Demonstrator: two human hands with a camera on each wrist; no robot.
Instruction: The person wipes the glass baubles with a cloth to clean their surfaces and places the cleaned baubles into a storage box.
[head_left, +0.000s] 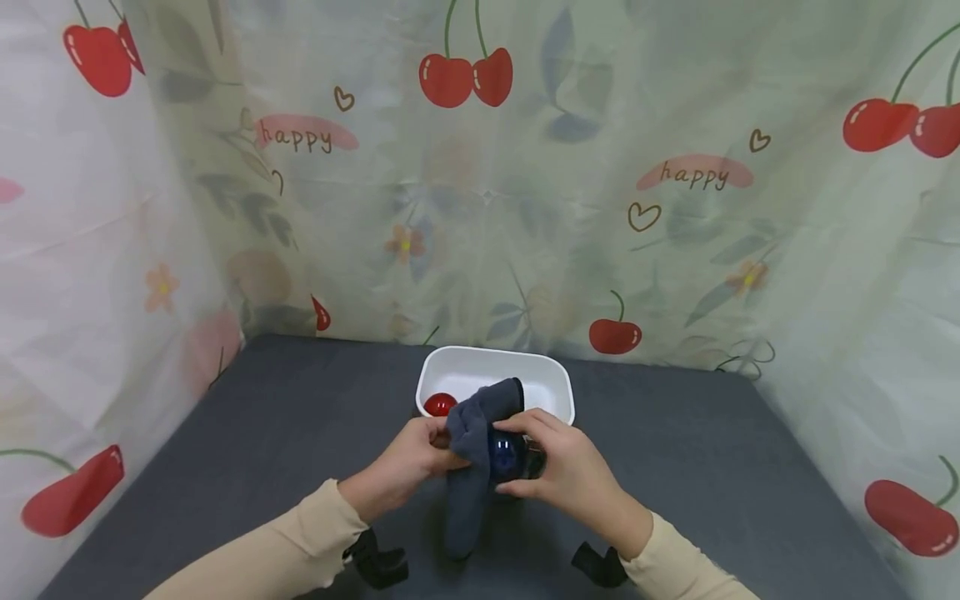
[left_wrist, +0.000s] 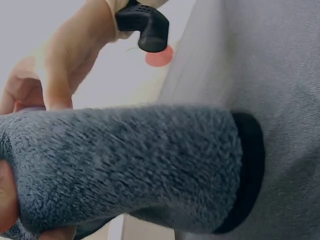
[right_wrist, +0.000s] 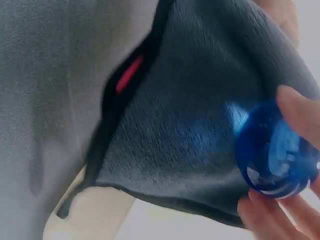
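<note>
My left hand [head_left: 408,462] pinches a fuzzy grey-blue cloth [head_left: 468,500] with dark edging; one end hangs down toward the table and the other folds over the far side. My right hand [head_left: 573,467] holds a shiny, see-through blue ball [head_left: 507,456], thumb and fingers spread around it. The ball sits right against the cloth, as the right wrist view also shows the blue ball [right_wrist: 277,150] before the cloth [right_wrist: 185,110]. In the left wrist view the cloth [left_wrist: 125,160] covers much of the scene and hides the ball.
Just beyond my hands stands a white tray [head_left: 551,387] with a shiny red ball [head_left: 440,404] at its left side. The dark grey tabletop [head_left: 315,408] meets cherry-printed curtains [head_left: 487,208] at the back and both sides. Black wrist mounts [head_left: 378,562] hang below the sleeves.
</note>
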